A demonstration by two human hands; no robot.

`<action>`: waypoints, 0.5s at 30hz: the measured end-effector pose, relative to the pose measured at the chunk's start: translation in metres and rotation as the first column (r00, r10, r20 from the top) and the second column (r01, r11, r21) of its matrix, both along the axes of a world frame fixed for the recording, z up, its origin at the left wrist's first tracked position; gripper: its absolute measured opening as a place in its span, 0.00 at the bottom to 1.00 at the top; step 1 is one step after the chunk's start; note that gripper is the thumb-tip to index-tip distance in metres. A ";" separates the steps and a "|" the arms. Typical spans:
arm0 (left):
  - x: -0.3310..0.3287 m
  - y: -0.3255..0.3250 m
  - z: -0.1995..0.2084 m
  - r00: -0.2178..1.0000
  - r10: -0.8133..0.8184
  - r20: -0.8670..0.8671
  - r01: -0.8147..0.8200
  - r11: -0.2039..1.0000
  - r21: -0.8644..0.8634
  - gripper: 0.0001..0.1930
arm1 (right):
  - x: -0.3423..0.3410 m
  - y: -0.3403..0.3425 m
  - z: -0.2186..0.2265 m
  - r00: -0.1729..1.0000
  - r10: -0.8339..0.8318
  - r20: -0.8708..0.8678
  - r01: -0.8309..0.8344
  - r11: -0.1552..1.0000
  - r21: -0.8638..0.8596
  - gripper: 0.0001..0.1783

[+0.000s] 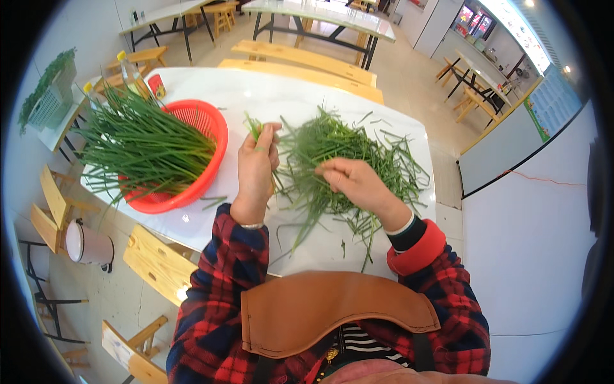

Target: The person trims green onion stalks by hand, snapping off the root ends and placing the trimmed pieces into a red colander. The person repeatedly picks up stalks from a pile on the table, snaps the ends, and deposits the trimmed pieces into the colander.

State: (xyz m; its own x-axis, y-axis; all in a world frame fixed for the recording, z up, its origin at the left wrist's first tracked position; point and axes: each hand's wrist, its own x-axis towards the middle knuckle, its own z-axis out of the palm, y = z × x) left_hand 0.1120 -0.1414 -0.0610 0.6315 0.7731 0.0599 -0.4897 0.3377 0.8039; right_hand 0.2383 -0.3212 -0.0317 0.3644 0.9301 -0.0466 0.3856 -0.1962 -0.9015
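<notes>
My left hand (254, 168) is raised over the white table, its fingers closed round a small bunch of garlic chives (254, 125) whose pale green ends stick up past the thumb. To its right, my right hand (355, 184) pinches thumb and finger together at some thin green leaves, smeared by motion. Under and behind it spreads a loose heap of chive leaves (345, 137), with strands straggling toward the table's near edge. On the left, a red plastic basket (220, 131) holds a big bundle of long chives (144, 144) that overhang its left side.
The white table (192, 229) has a glass bottle with a yellow cap (131, 73) and a red can (157, 86) at its far left corner. Wooden benches (307, 54) stand beyond it. A wooden stool (153, 265) and a lidded bin (89, 243) are at the left.
</notes>
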 end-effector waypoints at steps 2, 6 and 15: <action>0.001 0.001 0.003 1.000 0.007 0.029 -0.007 1.000 -0.012 0.12 | 0.001 -0.003 0.001 0.985 0.025 0.173 -0.038 0.997 0.071 0.13; 0.001 0.000 0.001 0.999 0.033 0.020 -0.033 0.999 -0.011 0.12 | 0.006 -0.011 -0.007 0.896 -0.050 0.441 -0.015 0.990 0.143 0.11; -0.001 0.013 -0.005 0.968 0.166 0.189 -0.158 0.986 -0.058 0.11 | 0.028 -0.021 -0.029 0.880 -0.430 0.204 0.331 0.860 0.388 0.10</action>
